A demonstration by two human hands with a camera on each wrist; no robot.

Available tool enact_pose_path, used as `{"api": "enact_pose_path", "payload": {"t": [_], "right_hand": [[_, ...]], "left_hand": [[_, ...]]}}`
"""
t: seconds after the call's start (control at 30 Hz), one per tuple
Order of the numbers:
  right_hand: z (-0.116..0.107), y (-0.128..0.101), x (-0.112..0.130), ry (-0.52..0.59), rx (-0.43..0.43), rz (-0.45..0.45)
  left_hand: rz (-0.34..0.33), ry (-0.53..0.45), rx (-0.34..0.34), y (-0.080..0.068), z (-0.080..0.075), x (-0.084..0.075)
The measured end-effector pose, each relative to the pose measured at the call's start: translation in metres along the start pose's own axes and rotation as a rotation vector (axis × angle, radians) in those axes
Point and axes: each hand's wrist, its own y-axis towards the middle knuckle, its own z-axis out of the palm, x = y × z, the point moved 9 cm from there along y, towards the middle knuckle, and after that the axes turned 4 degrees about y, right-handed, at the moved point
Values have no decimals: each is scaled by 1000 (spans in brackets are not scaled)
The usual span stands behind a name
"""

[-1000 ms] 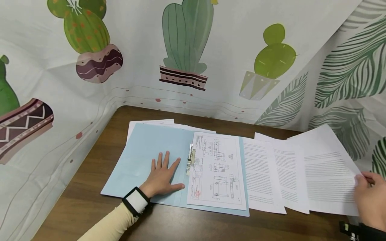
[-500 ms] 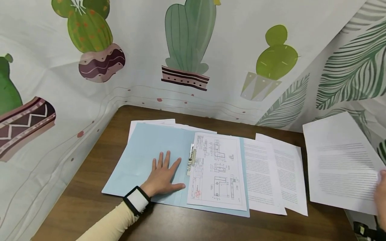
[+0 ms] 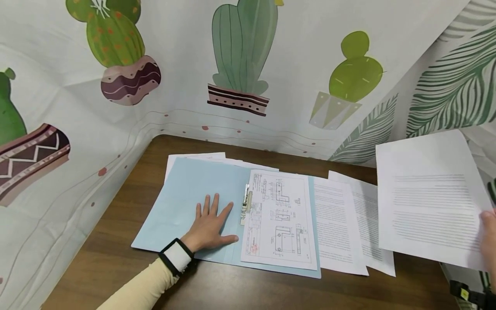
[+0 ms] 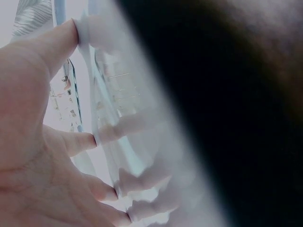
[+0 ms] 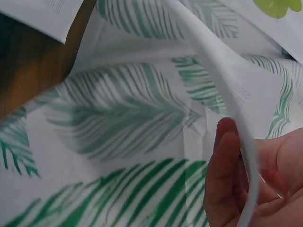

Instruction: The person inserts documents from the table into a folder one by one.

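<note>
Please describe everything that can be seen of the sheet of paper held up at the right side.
The sheet of paper is white and thin, printed with many lines of small text too fine to read. It is lifted clear of the wooden table, tilted toward the camera, partly covering the pages lying below it. The right hand pinches its right edge; in the right wrist view the edge bends slightly at that grip.

Cactus curtain [image 3: 240,64] (leafy rightward) behind table [image 3: 128,202]

Raised printed sheet [image 3: 430,198]; apparently single
</note>
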Motion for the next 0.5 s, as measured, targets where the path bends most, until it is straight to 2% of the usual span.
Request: {"api": "enact_pose_path", "payload": {"t": [0.13, 0.23, 0.3, 0.33, 0.5], "right_hand": [[7, -10, 1, 132, -11, 71], [18, -20, -4, 169, 8, 189], [28, -25, -4, 186, 25, 229], [34, -27, -4, 193, 45, 239], [63, -41, -2, 377, 126, 263]], "left_hand": [[-3, 1, 3, 1, -1, 1], [-6, 4, 6, 1, -1, 1], [-6, 3, 7, 1, -1, 1], [-6, 7, 10, 1, -1, 1], [-4, 0, 9, -1, -2, -1]]}}
